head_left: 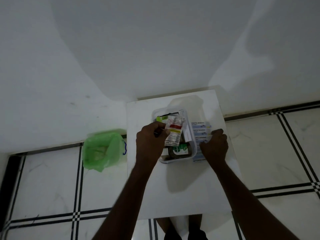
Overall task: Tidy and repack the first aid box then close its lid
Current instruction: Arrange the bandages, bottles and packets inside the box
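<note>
The white first aid box stands open on a small white table. Inside it lie a green-labelled antiseptic bottle and a white carton. My left hand is shut on a clear sachet with red and yellow bands, held just above the box. My right hand is closed on a strip of blue-and-white antiseptic bandages lying on the table right of the box. The box's lid is not clearly visible.
A bin lined with a green bag stands on the floor left of the table. White walls meet behind the table. The floor is white tile with black stripes. My legs show under the table's near edge.
</note>
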Tool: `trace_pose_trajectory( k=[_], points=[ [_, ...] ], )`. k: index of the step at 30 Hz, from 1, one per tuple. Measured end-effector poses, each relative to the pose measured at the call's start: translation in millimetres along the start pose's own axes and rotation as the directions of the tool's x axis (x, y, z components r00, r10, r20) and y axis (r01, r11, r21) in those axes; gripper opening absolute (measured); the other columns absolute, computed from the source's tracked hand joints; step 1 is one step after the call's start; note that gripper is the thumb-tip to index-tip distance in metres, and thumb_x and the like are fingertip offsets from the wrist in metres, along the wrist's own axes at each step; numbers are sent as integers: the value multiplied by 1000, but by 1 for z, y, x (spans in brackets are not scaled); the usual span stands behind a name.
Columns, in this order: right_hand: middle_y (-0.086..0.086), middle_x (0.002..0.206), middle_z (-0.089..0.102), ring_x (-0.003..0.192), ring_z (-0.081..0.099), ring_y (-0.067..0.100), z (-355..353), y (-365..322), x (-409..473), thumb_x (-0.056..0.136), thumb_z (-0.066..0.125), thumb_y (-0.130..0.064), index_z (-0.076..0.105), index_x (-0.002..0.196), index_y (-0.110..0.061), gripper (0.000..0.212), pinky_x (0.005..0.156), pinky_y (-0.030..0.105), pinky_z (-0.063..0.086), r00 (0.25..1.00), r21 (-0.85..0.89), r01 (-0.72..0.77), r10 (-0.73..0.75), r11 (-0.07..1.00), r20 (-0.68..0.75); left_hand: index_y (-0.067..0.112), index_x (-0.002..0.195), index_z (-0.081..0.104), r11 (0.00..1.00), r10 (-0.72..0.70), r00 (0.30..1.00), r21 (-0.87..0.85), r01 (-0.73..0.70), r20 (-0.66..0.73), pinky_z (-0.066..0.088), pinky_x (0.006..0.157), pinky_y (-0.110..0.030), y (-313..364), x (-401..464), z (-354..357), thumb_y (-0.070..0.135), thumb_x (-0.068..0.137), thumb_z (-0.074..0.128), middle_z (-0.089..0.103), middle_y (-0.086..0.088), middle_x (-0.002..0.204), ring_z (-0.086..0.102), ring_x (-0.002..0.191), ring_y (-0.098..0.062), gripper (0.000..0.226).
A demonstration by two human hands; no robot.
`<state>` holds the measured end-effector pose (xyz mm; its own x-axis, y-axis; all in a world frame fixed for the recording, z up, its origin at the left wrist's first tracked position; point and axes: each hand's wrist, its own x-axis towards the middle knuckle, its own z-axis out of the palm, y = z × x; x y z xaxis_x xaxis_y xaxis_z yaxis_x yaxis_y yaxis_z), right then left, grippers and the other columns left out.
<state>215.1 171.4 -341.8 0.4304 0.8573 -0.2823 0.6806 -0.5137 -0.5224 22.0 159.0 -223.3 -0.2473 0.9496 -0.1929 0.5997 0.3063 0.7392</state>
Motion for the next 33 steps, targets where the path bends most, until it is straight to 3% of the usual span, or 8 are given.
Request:
trace_pose_trajectory(
  k=[4,9,12,17,23,26,29,33],
  points=[
    [20,90,68,86,64,35,-3,11,3,67,72,-20,68,89,0,30,72,35,51,1000,-74,8,-6,997,20,21,102,78,963,124,984,222,-151,131,55,74,-29,-3,6,-10,19,84,73,78,-1,94,67,76,-13,19],
    [26,115,50,104,52,44,-4,0,-20,64,82,-37,45,115,0,74,82,51,47,998,-260,-27,10,965,-66,27,117,72,887,179,942,367,-279,284,40,78,-18,2,6,-3,23,91,63,73,1,112,66,101,-16,28],
    [26,118,48,104,53,44,5,-2,-29,59,82,-55,39,124,-2,94,83,52,47,996,-322,-18,-10,946,-86,25,119,70,869,245,943,380,-318,227,34,77,-20,4,3,1,27,94,58,67,-3,115,62,106,-21,28],
    [27,119,49,105,54,45,6,-2,-21,55,89,-46,39,123,-2,95,92,51,44,996,-154,-74,65,985,-62,19,104,72,819,379,922,435,-373,77,51,71,-35,-16,0,2,18,92,59,74,-2,101,65,92,-25,18],
    [21,107,66,96,66,39,-2,5,-19,67,83,-14,52,109,2,54,79,40,53,993,120,-99,105,988,-47,18,102,72,878,390,920,313,-362,-29,47,67,-25,-29,-8,1,17,92,58,73,1,93,65,79,-18,17],
    [16,91,74,83,70,32,-23,-1,-14,72,79,-18,71,94,-1,29,70,31,51,999,150,36,-34,988,-20,18,100,73,912,356,933,233,-338,-40,50,68,-27,-28,-4,1,17,92,59,75,2,93,66,76,-15,16],
    [11,81,71,74,66,27,-61,-24,-9,78,76,-25,73,90,-3,25,67,25,42,984,150,177,-170,973,-55,18,98,75,942,314,949,135,-306,-40,55,69,-30,-26,2,1,14,90,61,77,3,94,66,74,-15,16],
    [4,90,75,79,70,19,-116,-70,-16,83,71,-27,73,100,-10,24,72,35,57,952,256,305,-300,917,-61,17,100,75,966,259,966,-1,-259,-3,57,70,-26,-15,7,-3,16,91,63,77,3,95,68,78,-10,15]
  ],
)
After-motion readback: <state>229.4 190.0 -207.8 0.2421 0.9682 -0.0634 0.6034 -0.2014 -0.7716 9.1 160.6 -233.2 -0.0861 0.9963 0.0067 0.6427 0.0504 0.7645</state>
